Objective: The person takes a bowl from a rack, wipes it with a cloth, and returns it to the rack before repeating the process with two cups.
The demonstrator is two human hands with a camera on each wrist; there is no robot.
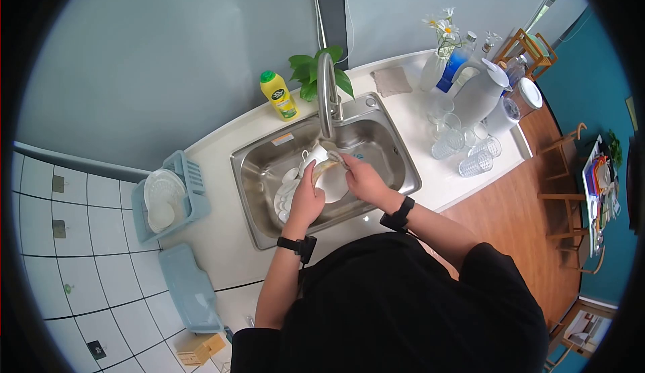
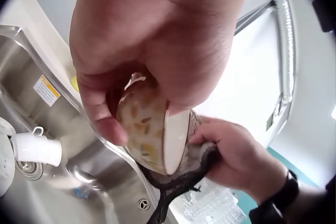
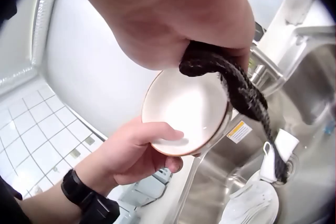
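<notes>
A small bowl (image 3: 184, 103), white inside with a brown rim and patterned outside, is held tilted above the sink (image 1: 254, 233). The left hand (image 1: 306, 202) grips it, thumb over the rim and fingers beneath, as the right wrist view shows. A dark, wet cloth (image 3: 247, 95) hangs from the right hand (image 1: 368, 183), which pinches it at the bowl's edge. In the left wrist view the cloth (image 2: 181, 176) also has a grey part, against the far side of the bowl (image 2: 144, 129).
In the sink lie a white cup (image 3: 281, 153) and stacked white dishes (image 3: 252, 203). The faucet (image 1: 326, 94) arches over it. A yellow bottle (image 1: 279, 96) stands behind. Left is a blue rack (image 1: 195, 185) with plates; right are several glasses (image 1: 476, 163) and a kettle (image 1: 480, 94).
</notes>
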